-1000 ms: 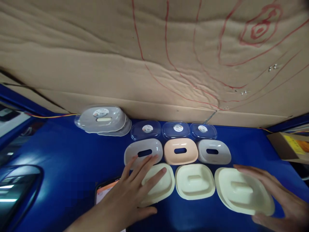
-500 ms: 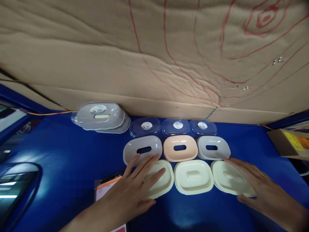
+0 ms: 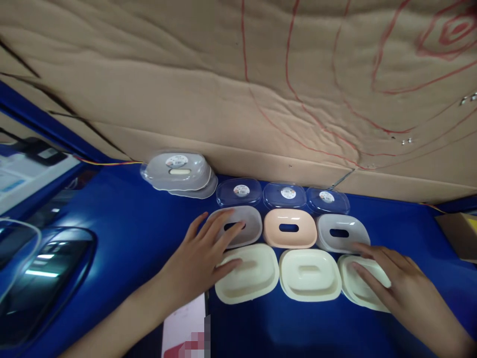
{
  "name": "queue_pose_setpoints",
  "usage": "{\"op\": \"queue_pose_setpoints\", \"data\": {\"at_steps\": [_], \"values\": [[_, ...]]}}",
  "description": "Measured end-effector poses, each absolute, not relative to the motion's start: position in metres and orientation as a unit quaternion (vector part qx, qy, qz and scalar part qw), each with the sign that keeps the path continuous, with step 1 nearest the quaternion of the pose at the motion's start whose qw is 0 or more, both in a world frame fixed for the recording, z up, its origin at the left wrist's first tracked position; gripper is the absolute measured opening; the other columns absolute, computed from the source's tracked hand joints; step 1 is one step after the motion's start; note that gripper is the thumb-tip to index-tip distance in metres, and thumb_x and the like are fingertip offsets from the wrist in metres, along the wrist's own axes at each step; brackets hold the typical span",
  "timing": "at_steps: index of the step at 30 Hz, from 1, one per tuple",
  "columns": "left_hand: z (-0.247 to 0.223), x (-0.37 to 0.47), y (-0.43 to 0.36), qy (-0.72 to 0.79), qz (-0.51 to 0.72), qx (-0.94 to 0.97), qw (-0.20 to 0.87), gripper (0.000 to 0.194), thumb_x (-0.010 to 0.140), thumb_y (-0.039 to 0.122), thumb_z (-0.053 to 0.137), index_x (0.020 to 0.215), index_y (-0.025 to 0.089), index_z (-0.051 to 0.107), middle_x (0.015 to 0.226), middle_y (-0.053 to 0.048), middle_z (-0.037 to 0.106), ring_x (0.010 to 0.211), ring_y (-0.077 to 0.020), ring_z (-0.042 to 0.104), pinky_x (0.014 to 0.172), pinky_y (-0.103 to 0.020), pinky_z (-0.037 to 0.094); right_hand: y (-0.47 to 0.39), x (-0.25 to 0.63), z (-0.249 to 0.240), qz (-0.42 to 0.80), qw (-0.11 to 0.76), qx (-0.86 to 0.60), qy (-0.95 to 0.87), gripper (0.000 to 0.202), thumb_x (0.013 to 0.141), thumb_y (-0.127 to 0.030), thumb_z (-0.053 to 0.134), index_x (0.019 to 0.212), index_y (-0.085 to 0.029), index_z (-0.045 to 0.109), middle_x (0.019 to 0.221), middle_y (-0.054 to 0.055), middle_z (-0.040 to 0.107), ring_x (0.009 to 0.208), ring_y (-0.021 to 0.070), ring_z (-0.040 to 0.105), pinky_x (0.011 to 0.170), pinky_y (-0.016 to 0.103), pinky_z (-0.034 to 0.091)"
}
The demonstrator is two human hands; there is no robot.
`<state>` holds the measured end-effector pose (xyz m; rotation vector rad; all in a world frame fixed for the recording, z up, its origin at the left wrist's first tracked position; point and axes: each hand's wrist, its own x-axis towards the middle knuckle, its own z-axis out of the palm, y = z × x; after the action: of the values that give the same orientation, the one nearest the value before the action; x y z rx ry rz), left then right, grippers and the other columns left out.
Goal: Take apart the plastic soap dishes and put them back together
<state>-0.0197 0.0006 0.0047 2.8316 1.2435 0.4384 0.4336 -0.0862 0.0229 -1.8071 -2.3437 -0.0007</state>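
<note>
My left hand (image 3: 201, 256) is open, its fingers spread over the left grey oval dish (image 3: 254, 223), which has a slot in its middle. Its thumb reaches over the left cream dish (image 3: 257, 278). On the other side, my right hand (image 3: 406, 283) is open above the right cream dish (image 3: 356, 289) and partly hides it. Its fingertips are by the lower edge of the right grey dish (image 3: 352, 229); contact is unclear. Between the hands lie a slotted peach dish (image 3: 290, 241) and a middle cream dish (image 3: 309, 291) with a raised centre.
Three clear lids (image 3: 285, 201) with round labels line the back of the blue table (image 3: 283, 328). Left of them stands a stack of grey dishes (image 3: 186, 181) under a clear cover. A cardboard wall (image 3: 179, 99) rises behind; a box (image 3: 456, 236) is at right.
My left hand has moved from the left cream dish up to the left grey dish. My right thumb has moved in over the right cream dish. The camera view has shifted left.
</note>
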Motion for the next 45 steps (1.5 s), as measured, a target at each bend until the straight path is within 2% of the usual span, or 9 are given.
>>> {"op": "queue_pose_setpoints", "data": {"at_steps": [4, 7, 11, 15, 17, 21, 24, 32, 45], "values": [[-0.005, -0.021, 0.009, 0.426, 0.135, 0.894, -0.002, 0.061, 0.11, 0.054, 0.057, 0.158, 0.018, 0.048, 0.165, -0.024, 0.049, 0.144, -0.0439, 0.057, 0.115, -0.066, 0.047, -0.084, 0.394, 0.029, 0.017, 0.164, -0.492, -0.855, 0.034, 0.107, -0.034, 0.061, 0.14, -0.027, 0.068, 0.13, 0.008, 0.077, 0.121, 0.0289, 0.072, 0.103, 0.044, 0.054], [-0.006, -0.02, 0.009, 0.425, 0.128, 0.896, 0.0, 0.06, 0.11, 0.054, 0.056, 0.157, 0.018, 0.048, 0.166, -0.025, 0.047, 0.148, -0.0448, 0.054, 0.115, -0.065, 0.048, -0.085, 0.357, 0.028, 0.031, 0.176, -0.389, -0.904, 0.035, 0.108, -0.024, 0.06, 0.143, -0.022, 0.068, 0.136, 0.006, 0.077, 0.131, 0.023, 0.068, 0.12, 0.037, 0.044], [-0.005, -0.022, 0.01, 0.438, 0.128, 0.89, 0.007, 0.065, 0.106, 0.053, 0.064, 0.158, 0.018, 0.046, 0.168, -0.027, 0.043, 0.152, -0.047, 0.049, 0.116, -0.066, 0.048, -0.084, 0.318, 0.021, 0.01, 0.155, -0.331, -0.931, 0.037, 0.114, -0.025, 0.05, 0.146, -0.018, 0.067, 0.146, 0.003, 0.074, 0.142, 0.0183, 0.06, 0.135, 0.035, 0.019], [-0.004, -0.025, 0.014, 0.458, 0.132, 0.878, 0.048, 0.068, 0.103, 0.051, 0.069, 0.158, 0.019, 0.044, 0.161, -0.024, 0.051, 0.147, -0.0441, 0.054, 0.113, -0.062, 0.053, -0.083, 0.302, 0.01, -0.003, 0.151, -0.331, -0.931, 0.04, 0.114, -0.037, 0.05, 0.144, -0.017, 0.068, 0.148, 0.002, 0.073, 0.143, 0.0206, 0.058, 0.138, 0.038, 0.008], [-0.001, -0.026, 0.015, 0.466, 0.148, 0.87, 0.061, 0.068, 0.101, 0.05, 0.073, 0.155, 0.019, 0.045, 0.154, -0.022, 0.056, 0.142, -0.0415, 0.058, 0.111, -0.06, 0.055, -0.083, 0.302, 0.006, -0.002, 0.137, -0.335, -0.932, 0.045, 0.113, -0.042, 0.054, 0.148, -0.018, 0.066, 0.152, 0.003, 0.07, 0.146, 0.023, 0.056, 0.138, 0.04, 0.011], [0.013, -0.026, 0.008, 0.466, 0.185, 0.863, 0.06, 0.067, 0.097, 0.047, 0.077, 0.15, 0.018, 0.047, 0.146, -0.02, 0.059, 0.136, -0.0397, 0.061, 0.107, -0.057, 0.059, -0.085, 0.308, 0.0, 0.025, 0.094, -0.339, -0.936, 0.06, 0.108, -0.045, 0.063, 0.161, -0.02, 0.053, 0.159, 0.009, 0.063, 0.149, 0.0283, 0.054, 0.128, 0.048, 0.038], [0.027, -0.024, -0.004, 0.453, 0.185, 0.869, 0.076, 0.068, 0.093, 0.046, 0.08, 0.145, 0.018, 0.048, 0.143, -0.02, 0.06, 0.13, -0.0399, 0.063, 0.102, -0.057, 0.062, -0.084, 0.311, -0.002, 0.045, 0.078, -0.346, -0.934, 0.066, 0.106, -0.042, 0.067, 0.165, -0.021, 0.047, 0.16, 0.011, 0.062, 0.149, 0.0307, 0.054, 0.121, 0.05, 0.046], [0.031, -0.003, -0.036, 0.444, 0.131, 0.878, 0.121, 0.081, 0.075, 0.042, 0.092, 0.141, 0.024, 0.049, 0.138, -0.017, 0.062, 0.119, -0.0394, 0.069, 0.091, -0.053, 0.066, -0.081, 0.312, -0.004, 0.034, 0.084, -0.381, -0.92, 0.054, 0.109, -0.043, 0.06, 0.155, -0.015, 0.058, 0.158, 0.013, 0.064, 0.143, 0.0321, 0.059, 0.117, 0.052, 0.051], [0.025, -0.003, -0.042, 0.424, 0.088, 0.897, 0.094, 0.082, 0.071, 0.044, 0.094, 0.139, 0.022, 0.052, 0.134, -0.02, 0.067, 0.112, -0.04, 0.073, 0.089, -0.053, 0.066, -0.081, 0.312, -0.003, 0.03, 0.107, -0.402, -0.909, 0.045, 0.112, -0.035, 0.052, 0.152, -0.017, 0.06, 0.155, 0.01, 0.067, 0.143, 0.0273, 0.059, 0.119, 0.047, 0.046]]}}
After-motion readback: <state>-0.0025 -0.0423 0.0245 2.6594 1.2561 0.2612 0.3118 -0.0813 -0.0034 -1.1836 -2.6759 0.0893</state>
